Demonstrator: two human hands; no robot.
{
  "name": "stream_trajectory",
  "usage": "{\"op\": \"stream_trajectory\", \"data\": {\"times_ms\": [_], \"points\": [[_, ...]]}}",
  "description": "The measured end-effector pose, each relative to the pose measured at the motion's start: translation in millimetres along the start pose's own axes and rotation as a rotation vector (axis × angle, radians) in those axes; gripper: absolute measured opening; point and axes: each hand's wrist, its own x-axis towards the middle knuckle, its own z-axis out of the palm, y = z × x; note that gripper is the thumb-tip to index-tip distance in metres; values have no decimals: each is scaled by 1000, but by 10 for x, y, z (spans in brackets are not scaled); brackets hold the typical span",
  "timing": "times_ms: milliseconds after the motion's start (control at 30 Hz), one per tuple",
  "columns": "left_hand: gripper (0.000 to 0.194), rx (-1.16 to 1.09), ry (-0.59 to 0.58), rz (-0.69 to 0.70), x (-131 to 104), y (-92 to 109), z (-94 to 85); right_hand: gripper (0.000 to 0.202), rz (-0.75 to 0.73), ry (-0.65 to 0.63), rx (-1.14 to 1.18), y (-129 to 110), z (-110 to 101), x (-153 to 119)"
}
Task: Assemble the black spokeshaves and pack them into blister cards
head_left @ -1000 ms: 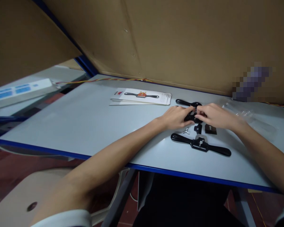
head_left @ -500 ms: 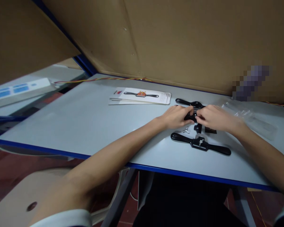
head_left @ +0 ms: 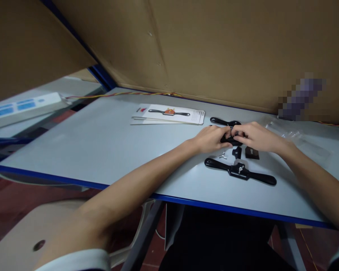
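Both my hands are at a black spokeshave on the right side of the table. My left hand is closed around its left part, mostly covering that handle. The fingers of my right hand are curled and pinched over its middle; any small part between them is hidden. Just behind lies another black spokeshave, partly covered by my right hand. A third spokeshave rests nearest me. Between it and my hands are a silver wing screw, a small black plate and a dark square piece.
Printed cards showing a spokeshave lie at the back middle. Clear plastic packaging is right of my hands. A brown board wall stands behind the table. A white power strip sits at far left, with a chair below.
My right hand's fingers have shifted slightly up and right over the middle spokeshave, showing more of it and of the dark square piece. My left hand stays in place.
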Motion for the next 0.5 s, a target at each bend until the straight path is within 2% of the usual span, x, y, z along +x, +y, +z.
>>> {"op": "stream_trajectory", "data": {"times_ms": [100,300,400,500], "points": [[32,-1,-4,-7,-4,6,-7,15,-18,16,-63,16,-6,9],[32,-34,-19,-15,-2,19,-14,21,92,-52,-188,15,-50,-21],[31,-28,-7,-8,6,-1,1,15,83,-65,-277,-55,-67,-42],[30,-30,3,-5,9,-17,15,24,98,-110,-384,-181,-73,-61]]}}
